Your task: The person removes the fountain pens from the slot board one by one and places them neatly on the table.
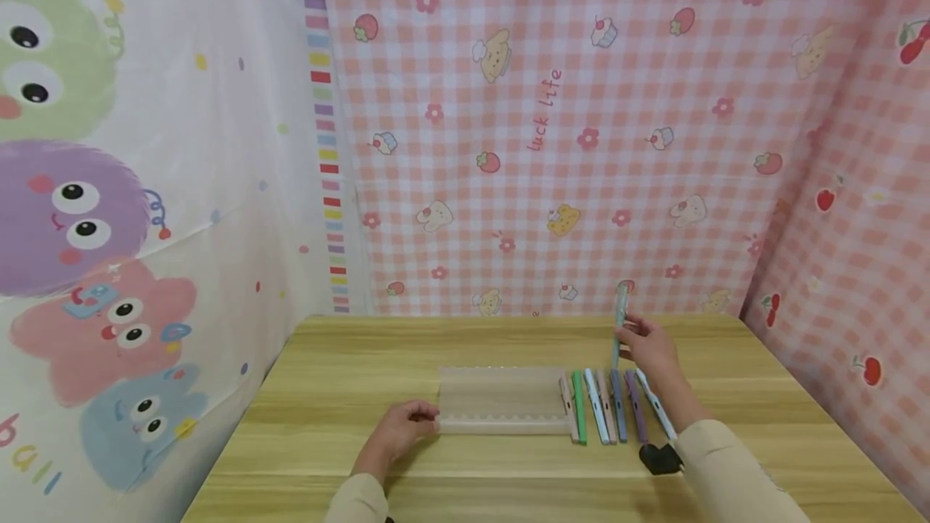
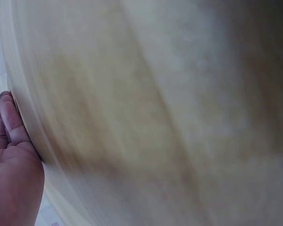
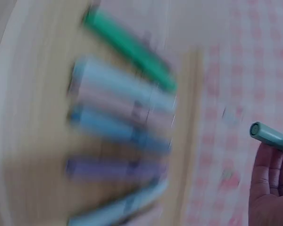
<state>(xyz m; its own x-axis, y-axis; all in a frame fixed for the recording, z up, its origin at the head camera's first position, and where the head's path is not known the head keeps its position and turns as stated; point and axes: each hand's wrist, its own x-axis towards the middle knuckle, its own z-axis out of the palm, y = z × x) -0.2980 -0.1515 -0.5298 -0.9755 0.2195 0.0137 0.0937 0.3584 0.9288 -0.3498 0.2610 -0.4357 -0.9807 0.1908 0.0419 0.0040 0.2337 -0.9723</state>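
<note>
Right hand (image 1: 651, 350) pinches teal pen (image 1: 620, 321) upright, row of pens (image 1: 606, 416) just below it; left hand (image 1: 401, 428), fingers loosely curled, touches translucent tray (image 1: 501, 398) edge.

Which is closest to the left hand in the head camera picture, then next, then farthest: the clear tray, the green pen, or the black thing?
1. Clear tray, touching the left hand.
2. Green pen, just right of the tray.
3. Black thing, far right, near the right sleeve.

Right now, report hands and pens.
Right hand grips teal pen, raised upright. Left hand rests at translucent tray. Seven pens lie beside tray, nothing blocking.
</note>
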